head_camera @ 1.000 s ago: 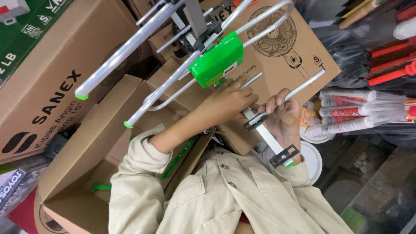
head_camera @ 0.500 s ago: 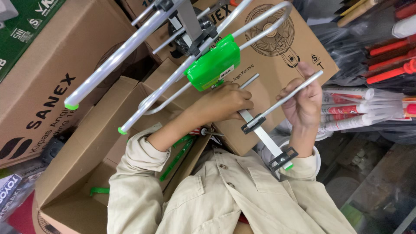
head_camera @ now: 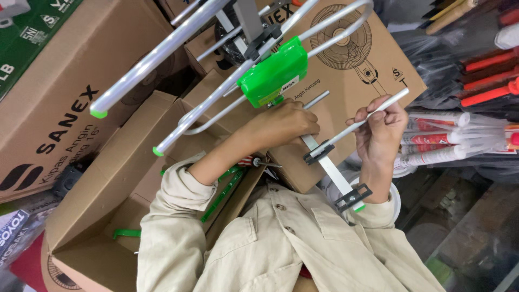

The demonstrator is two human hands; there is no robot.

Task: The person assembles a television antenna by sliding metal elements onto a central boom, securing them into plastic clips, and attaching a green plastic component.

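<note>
I hold an aluminium antenna with several silver rods and a green plastic box at its middle. My left hand grips the flat boom just below the green box. In my right hand is a thin silver rod, gripped near its outer end. It sticks out to the upper right from a black clip on the boom. A second black clip sits lower on the boom, near my right wrist. Two long rods with green tips reach out to the left.
An open cardboard box with green plastic parts lies at the lower left. Larger cardboard boxes stand behind it, and one with a fan drawing is under the antenna. White tubes in plastic wrap and red-handled tools are on the right.
My right hand has moved up and to the right, away from the boom, swinging the thin rod outward on its black clip. My left hand has stayed on the boom.
</note>
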